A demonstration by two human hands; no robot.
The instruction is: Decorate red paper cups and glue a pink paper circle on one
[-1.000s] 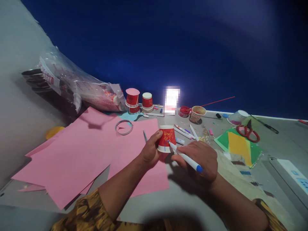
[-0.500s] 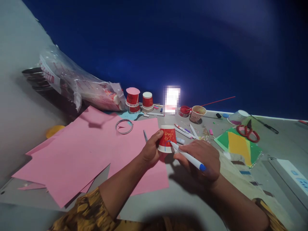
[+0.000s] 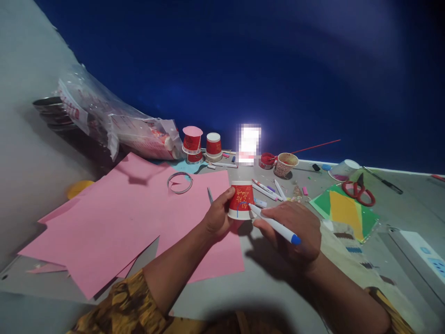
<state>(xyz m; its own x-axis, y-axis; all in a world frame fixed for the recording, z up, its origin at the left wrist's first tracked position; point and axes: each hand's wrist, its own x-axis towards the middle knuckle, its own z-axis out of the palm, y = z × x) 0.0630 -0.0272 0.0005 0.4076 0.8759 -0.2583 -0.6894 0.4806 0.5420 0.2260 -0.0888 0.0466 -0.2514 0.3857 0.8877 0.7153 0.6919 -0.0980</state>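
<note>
A red and white paper cup (image 3: pixel 240 197) with gold print is held upside down in my left hand (image 3: pixel 219 214), thumb along its side. Blue lines mark the lower part of the cup: an upright stroke and a curved one. My right hand (image 3: pixel 295 229) grips a white felt-tip pen (image 3: pixel 276 225) with a blue end, its tip at the cup's right side. Below and left of the cup lie large sheets of pink paper (image 3: pixel 104 232). A metal ring (image 3: pixel 180 183) rests on the pink paper, and a pointed metal blade (image 3: pixel 210 195) shows beside my left hand.
At the back stand stacked red cups (image 3: pixel 192 141), another cup stack (image 3: pixel 213 146) and a printed paper cup (image 3: pixel 285 164). Loose pens (image 3: pixel 267 190) lie behind my right hand. Red-handled scissors (image 3: pixel 359 192) rest on green and yellow paper (image 3: pixel 344 208). A plastic bag (image 3: pixel 139 134) leans at left.
The pen tip has moved slightly right across the cup, lengthening the blue curved line. The cup has turned a little in my left hand.
</note>
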